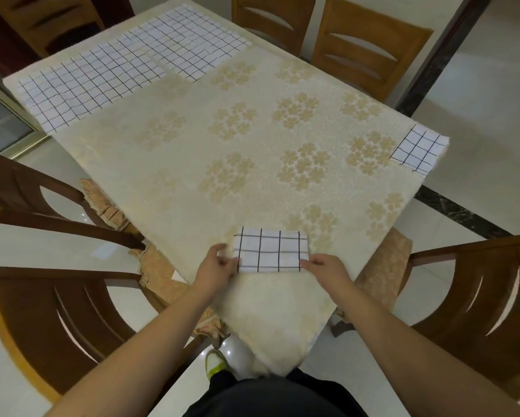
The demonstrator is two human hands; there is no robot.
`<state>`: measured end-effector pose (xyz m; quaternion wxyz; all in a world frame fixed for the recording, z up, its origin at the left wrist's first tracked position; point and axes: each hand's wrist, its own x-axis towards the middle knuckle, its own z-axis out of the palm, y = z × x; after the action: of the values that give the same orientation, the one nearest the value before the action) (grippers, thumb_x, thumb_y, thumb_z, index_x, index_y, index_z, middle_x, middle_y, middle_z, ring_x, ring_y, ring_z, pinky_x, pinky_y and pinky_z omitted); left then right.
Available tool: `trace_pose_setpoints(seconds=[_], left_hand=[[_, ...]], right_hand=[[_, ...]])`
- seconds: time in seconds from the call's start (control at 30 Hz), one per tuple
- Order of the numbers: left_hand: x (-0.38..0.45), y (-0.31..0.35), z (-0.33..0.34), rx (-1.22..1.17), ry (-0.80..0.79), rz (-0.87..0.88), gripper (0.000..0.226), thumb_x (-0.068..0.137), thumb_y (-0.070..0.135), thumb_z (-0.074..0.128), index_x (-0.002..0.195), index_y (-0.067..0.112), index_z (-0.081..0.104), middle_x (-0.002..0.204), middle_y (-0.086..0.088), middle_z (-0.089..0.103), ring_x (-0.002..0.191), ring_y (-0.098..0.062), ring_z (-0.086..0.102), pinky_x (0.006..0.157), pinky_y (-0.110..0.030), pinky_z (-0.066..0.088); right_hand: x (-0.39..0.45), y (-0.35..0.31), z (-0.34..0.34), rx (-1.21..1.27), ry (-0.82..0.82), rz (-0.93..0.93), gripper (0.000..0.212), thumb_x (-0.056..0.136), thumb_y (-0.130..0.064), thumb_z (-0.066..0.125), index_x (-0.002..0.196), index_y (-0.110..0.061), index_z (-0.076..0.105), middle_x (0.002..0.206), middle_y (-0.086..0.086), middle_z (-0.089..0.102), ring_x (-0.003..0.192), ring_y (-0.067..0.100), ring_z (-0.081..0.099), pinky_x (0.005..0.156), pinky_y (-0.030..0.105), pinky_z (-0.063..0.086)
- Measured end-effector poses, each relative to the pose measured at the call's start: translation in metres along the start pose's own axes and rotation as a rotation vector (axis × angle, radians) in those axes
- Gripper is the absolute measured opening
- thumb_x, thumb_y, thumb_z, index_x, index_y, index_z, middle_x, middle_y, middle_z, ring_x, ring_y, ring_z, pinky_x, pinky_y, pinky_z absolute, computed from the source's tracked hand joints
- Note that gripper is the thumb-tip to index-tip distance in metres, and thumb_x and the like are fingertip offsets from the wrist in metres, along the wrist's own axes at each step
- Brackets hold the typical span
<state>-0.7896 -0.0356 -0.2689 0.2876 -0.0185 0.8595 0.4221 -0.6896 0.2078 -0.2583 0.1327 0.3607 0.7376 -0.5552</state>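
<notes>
A small folded white cloth with a black grid lies on the near corner of the table, which is covered by a cream flowered tablecloth. My left hand pinches the cloth's left edge. At the cloth's right edge, my right hand holds the lower corner with curled fingers. Another folded grid cloth sits at the table's right corner. Two larger grid cloths lie spread flat at the far side, one on the left and one further back.
Wooden chairs surround the table: two on the left, one on the right, two at the far side. Cushioned seats peek out under the table edges. The floor is glossy white tile with a dark strip.
</notes>
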Motion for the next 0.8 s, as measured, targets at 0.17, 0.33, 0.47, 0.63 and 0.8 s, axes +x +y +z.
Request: trace_pose_setpoints(seconds=[0.17,0.33,0.47,0.63,0.8], left_hand=[[-0.007,-0.015,0.014,-0.074,0.05,-0.078,0.036,0.094,0.024,0.058,0.127,0.02,0.045,0.079,-0.004,0.067,0.073,-0.019,0.065,0.068,-0.035,0.053],[-0.005,-0.011,0.017,0.036,0.098,-0.095,0.017,0.094,0.029,0.059,0.098,0.012,0.06,0.079,-0.001,0.067,0.073,-0.019,0.064,0.068,-0.033,0.051],[-0.007,-0.014,0.02,0.076,0.116,-0.087,0.011,0.091,0.025,0.063,0.093,0.015,0.059,0.082,-0.001,0.066,0.077,-0.018,0.062,0.065,-0.027,0.048],[-0.011,-0.012,0.02,0.094,0.15,-0.021,0.033,0.088,0.029,0.067,0.114,0.019,0.049,0.081,0.002,0.059,0.072,-0.011,0.057,0.057,-0.023,0.041],[-0.004,-0.013,0.019,0.434,0.381,0.351,0.037,0.091,0.033,0.058,0.123,0.015,0.053,0.11,-0.004,0.057,0.1,-0.024,0.054,0.083,-0.038,0.044]], right_hand=[[-0.001,0.018,0.009,-0.098,0.023,0.014,0.016,0.091,-0.026,0.064,0.08,-0.015,0.069,0.066,-0.005,0.059,0.062,0.011,0.052,0.055,0.022,0.036],[0.003,0.017,0.011,-0.184,0.051,0.028,0.03,0.091,-0.032,0.063,0.078,-0.006,0.068,0.064,0.001,0.054,0.059,0.013,0.047,0.058,0.029,0.034],[0.003,0.013,0.013,-0.239,0.086,-0.002,0.026,0.091,-0.032,0.063,0.084,-0.008,0.069,0.075,0.003,0.062,0.068,0.015,0.054,0.06,0.028,0.038],[0.002,0.018,0.017,-0.208,0.157,-0.006,0.014,0.089,-0.029,0.066,0.094,-0.016,0.064,0.082,-0.007,0.06,0.08,0.016,0.06,0.063,0.023,0.039],[-0.002,0.018,0.021,-0.279,0.345,-0.057,0.026,0.096,-0.039,0.05,0.104,-0.016,0.058,0.093,-0.002,0.059,0.075,0.014,0.058,0.063,0.03,0.046]])
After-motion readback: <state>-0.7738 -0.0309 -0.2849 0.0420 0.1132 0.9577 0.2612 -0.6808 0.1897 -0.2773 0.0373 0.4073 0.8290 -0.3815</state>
